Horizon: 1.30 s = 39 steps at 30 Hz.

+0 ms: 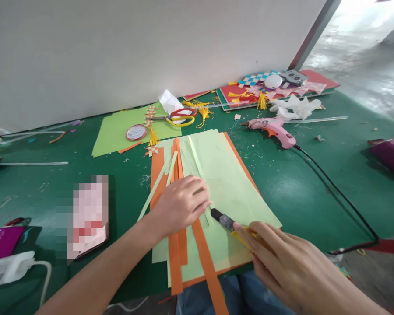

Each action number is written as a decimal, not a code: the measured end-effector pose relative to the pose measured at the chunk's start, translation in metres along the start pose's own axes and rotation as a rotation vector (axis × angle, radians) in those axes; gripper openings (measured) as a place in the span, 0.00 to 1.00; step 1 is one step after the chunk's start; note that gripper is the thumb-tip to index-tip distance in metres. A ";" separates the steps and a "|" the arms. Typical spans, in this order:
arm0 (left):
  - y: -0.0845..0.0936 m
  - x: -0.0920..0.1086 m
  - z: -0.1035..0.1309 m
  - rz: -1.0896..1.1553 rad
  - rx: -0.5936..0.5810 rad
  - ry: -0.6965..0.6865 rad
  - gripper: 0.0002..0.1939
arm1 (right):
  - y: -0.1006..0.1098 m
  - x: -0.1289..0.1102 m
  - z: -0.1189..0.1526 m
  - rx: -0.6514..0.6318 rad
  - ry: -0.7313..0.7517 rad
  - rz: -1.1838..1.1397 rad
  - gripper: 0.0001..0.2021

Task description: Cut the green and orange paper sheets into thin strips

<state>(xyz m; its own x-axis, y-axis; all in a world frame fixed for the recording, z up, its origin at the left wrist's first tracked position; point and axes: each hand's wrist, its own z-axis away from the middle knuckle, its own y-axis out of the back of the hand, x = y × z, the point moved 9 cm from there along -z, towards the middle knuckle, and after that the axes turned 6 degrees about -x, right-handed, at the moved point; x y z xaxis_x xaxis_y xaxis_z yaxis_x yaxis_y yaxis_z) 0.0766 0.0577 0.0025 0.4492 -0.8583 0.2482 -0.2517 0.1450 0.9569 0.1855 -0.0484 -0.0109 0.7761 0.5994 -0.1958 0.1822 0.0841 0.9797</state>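
- The utility knife [222, 218] is in your right hand [282, 251], its dark tip pointing at the pale green paper [239, 183], just beside your left fingertips.
- Your right hand is wrapped firmly around the knife's yellow handle.
- Your left hand [184, 199] rests over the paper, fingers curled and thumb near them; you cannot tell from here whether it pinches a strip or only presses.
- Orange strips [207, 258] run beneath your left hand, their near ends hanging past the table edge.
- Narrow green strips [194, 153] lie beyond and beside that hand.
- An orange sheet [237, 157] shows along the right edge of the pale green paper.
- Farther off, scissors [186, 113] with red and yellow handles lie near a round tin [136, 132].
- To your right, a pink glue gun [272, 128] lies on the green table [302, 188].
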 end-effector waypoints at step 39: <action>-0.001 0.001 0.000 -0.019 -0.008 -0.009 0.10 | -0.004 -0.002 0.000 0.008 -0.016 0.057 0.23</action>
<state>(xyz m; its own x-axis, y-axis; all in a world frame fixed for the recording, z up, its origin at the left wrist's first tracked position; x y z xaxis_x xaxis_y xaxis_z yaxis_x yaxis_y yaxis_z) 0.0775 0.0565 0.0021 0.4459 -0.8654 0.2283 -0.2361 0.1323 0.9627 0.1835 -0.0502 -0.0148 0.7951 0.5900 -0.1405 0.1424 0.0435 0.9888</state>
